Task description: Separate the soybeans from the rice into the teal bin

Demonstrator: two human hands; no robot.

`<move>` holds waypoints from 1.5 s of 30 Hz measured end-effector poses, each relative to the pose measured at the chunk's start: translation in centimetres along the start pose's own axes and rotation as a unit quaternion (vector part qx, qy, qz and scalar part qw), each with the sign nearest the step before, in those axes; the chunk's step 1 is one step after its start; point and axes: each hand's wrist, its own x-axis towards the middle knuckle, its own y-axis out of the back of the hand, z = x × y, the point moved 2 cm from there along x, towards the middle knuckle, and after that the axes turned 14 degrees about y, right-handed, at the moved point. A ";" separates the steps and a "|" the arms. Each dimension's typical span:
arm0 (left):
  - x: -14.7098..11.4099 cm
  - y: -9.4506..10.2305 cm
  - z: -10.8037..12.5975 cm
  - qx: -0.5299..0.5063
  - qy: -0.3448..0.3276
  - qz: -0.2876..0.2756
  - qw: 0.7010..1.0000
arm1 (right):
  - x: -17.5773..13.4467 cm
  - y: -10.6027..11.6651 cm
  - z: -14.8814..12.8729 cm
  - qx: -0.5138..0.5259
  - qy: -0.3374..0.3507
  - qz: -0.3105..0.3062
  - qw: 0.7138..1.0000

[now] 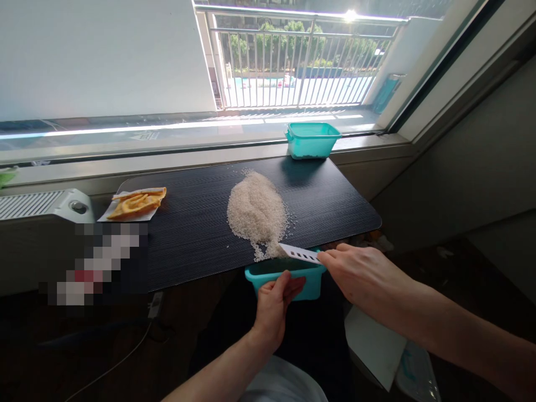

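Observation:
A mound of white rice [256, 206] lies on the dark tabletop [192, 223], trailing down to the front edge. Just below that edge, my left hand [274, 301] grips the near wall of a turquoise plastic container [307, 287], thumb over the rim. My right hand [347, 265] is closed round a flat white card-like piece with dark slots [299, 253]. Its far end touches the rice at the table's edge, above the container's opening. How much lies inside this container I cannot tell.
Another turquoise container [314, 140] stands at the table's back right, by the window. At the left edge, folded orange-yellow food [138, 203] rests on white paper. A white heater [48, 204] is left of the table; a white box [372, 343] is on the floor at right.

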 end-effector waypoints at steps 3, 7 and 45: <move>-0.1 0.0 0.1 0.001 -0.001 -0.005 1.000 | -0.6 1.0 0.7 0.002 -0.023 0.000 1.000; -0.2 0.1 0.0 0.001 -0.003 -0.003 1.000 | 1.4 2.6 4.0 -0.039 -0.091 0.013 0.995; -0.5 0.7 0.2 0.011 -0.016 0.005 1.000 | 6.8 2.9 7.6 -0.068 -0.099 0.014 0.993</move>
